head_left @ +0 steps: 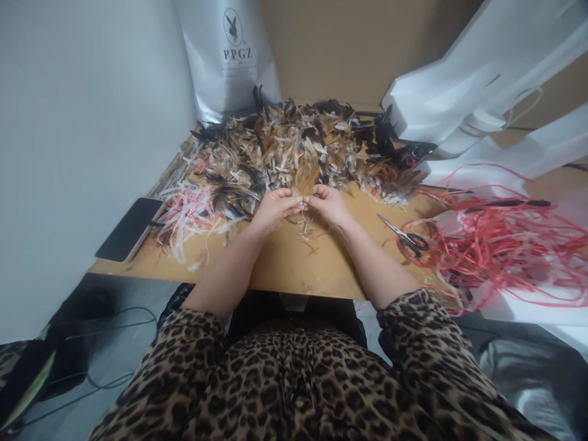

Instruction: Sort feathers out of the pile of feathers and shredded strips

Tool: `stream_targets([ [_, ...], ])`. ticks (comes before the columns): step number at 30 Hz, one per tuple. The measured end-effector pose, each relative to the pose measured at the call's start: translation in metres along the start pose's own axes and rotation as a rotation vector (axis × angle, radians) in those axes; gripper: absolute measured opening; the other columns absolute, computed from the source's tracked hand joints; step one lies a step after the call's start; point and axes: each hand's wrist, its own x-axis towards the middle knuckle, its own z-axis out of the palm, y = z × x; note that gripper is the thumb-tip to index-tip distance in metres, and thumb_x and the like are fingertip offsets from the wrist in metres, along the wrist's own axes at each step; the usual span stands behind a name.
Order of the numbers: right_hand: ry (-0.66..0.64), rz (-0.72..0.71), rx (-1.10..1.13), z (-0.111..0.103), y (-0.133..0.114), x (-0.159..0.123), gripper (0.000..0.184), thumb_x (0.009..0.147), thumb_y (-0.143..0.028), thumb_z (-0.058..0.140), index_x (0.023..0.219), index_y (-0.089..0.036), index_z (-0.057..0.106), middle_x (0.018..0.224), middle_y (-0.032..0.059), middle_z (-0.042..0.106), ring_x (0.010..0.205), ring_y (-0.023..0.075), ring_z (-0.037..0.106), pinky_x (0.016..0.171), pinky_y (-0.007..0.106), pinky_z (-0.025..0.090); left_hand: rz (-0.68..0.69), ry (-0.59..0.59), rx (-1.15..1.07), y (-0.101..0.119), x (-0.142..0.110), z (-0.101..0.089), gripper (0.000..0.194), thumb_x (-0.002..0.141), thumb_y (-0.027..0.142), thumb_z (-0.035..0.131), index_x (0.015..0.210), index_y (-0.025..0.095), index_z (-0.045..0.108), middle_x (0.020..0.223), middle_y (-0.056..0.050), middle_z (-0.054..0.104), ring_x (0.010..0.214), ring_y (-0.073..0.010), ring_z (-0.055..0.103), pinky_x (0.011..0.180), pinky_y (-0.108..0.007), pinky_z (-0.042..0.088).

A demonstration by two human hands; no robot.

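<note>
My left hand (277, 209) and my right hand (327, 205) meet over the middle of the table, fingertips pinched together. Between them they grip the base of a small bunch of golden-brown feathers (307, 174), whose tips point away from me. Thin pale quill ends hang below my fingers. Just beyond my hands lies a wide pile of loose brown, black and white feathers (271, 144). A tuft of pink and white strips (186, 211) sits at the pile's left end.
Black-handled scissors (408, 236) lie to the right, beside a tangled heap of red plastic strips (505, 245). A dark-screened phone (128, 229) rests on the table's left edge. A silver printed bag (234, 73) stands behind, and white foam pieces (441, 92) fill the back right.
</note>
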Motion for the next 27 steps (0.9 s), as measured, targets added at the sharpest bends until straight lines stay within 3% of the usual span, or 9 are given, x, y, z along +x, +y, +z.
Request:
stream_targets([
  [12,0.024,0.011,0.031,0.007,0.001,-0.002,0.038,0.054,-0.04,0.084,0.072,-0.018,0.059,0.065,-0.0025,0.063,0.06,0.0097,0.059,0.063,0.024,0.049,0.056,0.06,0.027,-0.009,0.006,-0.004,0.016,0.071,0.021,0.076,0.073,0.011,0.063,0.066,-0.002,0.069,0.06,-0.0067,0.065,0.065,-0.018,0.051],
  [18,0.025,0.065,0.054,0.007,-0.001,-0.002,0.042,0.052,-0.043,0.086,0.075,-0.017,0.064,0.062,-0.0031,0.064,0.053,0.007,0.054,0.056,0.021,0.046,0.125,0.133,0.011,-0.008,0.009,-0.007,0.022,0.07,0.027,0.078,0.068,0.012,0.062,0.06,0.0,0.064,0.05,-0.0039,0.056,0.047,-0.013,0.038],
  [27,-0.028,0.033,-0.082,0.01,0.0,-0.005,0.039,0.053,-0.045,0.085,0.071,-0.016,0.065,0.057,-0.0021,0.063,0.051,0.0075,0.051,0.051,0.021,0.041,0.048,0.065,-0.151,-0.004,0.008,-0.006,0.018,0.074,0.011,0.07,0.061,0.01,0.058,0.054,0.002,0.056,0.047,-0.0024,0.048,0.044,-0.013,0.031],
])
